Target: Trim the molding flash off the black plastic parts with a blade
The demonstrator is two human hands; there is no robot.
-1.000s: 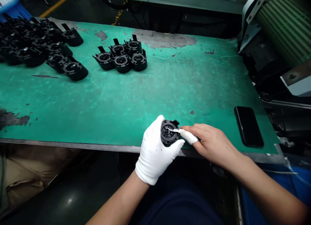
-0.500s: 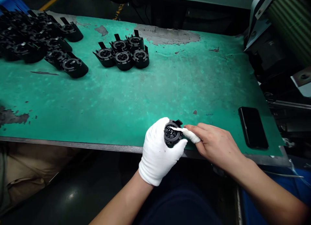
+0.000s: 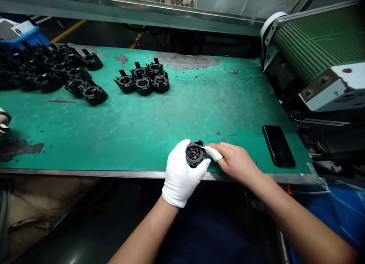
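My left hand (image 3: 180,176), in a white glove, is closed around a round black plastic housing (image 3: 195,154) near the table's front edge. The open face of the housing, with its ringed inside, is turned up towards me. My right hand (image 3: 241,159) is bare except for a white wrap on the thumb. Its fingers are pinched on a thin, light-coloured blade-like tool (image 3: 202,147), mostly hidden by the thumb. The tool's tip lies at the upper right rim of the housing.
Several similar black housings (image 3: 144,86) stand grouped on the green table (image 3: 182,115); a larger pile (image 3: 48,72) is at the left. A phone (image 3: 278,146) lies at right, beside a green conveyor belt (image 3: 322,39). Part of another person's hand (image 3: 4,119) shows at the left edge.
My view has tilted up, showing more of the conveyor. The tool's tip has moved from inside the housing's face to its rim. Another person's hand has appeared at the left edge.
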